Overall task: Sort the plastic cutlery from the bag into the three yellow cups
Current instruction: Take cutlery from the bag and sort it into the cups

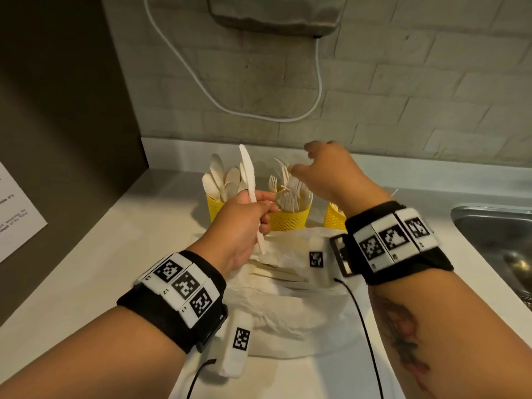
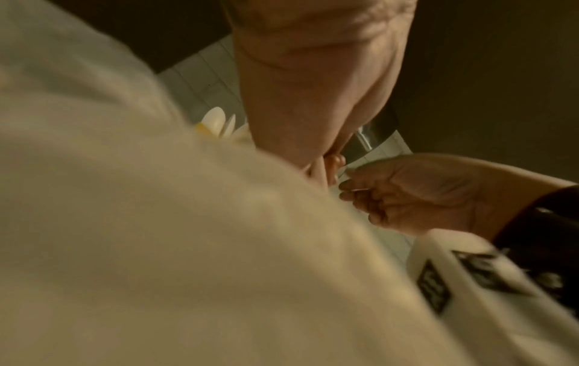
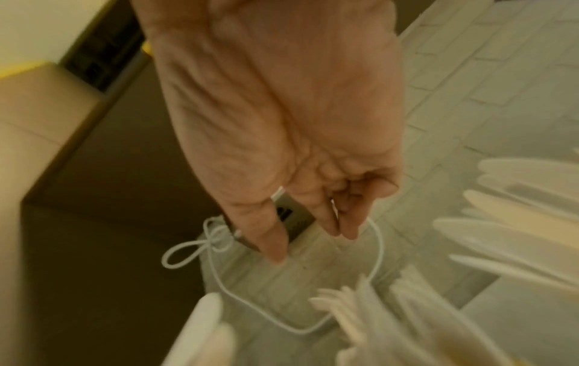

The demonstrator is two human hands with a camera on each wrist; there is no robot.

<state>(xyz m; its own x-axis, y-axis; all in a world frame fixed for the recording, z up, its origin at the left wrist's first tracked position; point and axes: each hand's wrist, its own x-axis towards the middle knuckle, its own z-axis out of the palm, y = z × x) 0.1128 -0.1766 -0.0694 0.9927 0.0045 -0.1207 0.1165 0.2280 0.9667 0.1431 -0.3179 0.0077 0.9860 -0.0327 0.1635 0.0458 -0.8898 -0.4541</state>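
Observation:
My left hand [image 1: 253, 217] grips a white plastic knife [image 1: 247, 168] upright by its handle, just in front of the cups. The left yellow cup [image 1: 214, 210] holds spoons [image 1: 218, 180], the middle cup [image 1: 290, 221] holds forks [image 1: 290, 194], and the right cup [image 1: 334, 218] is half hidden behind my right wrist. My right hand [image 1: 325, 168] hovers over the forks with loose fingers, holding nothing; in the right wrist view this hand [image 3: 282, 123] is empty above the forks [image 3: 360, 304]. The crumpled white bag [image 1: 288, 298] lies under both wrists.
A steel sink [image 1: 495, 234] is set in the counter to the right. A white cable [image 1: 201, 82] loops down the brick wall from a grey unit [image 1: 273, 12]. A dark panel with a paper sheet [image 1: 17, 211] closes the left side.

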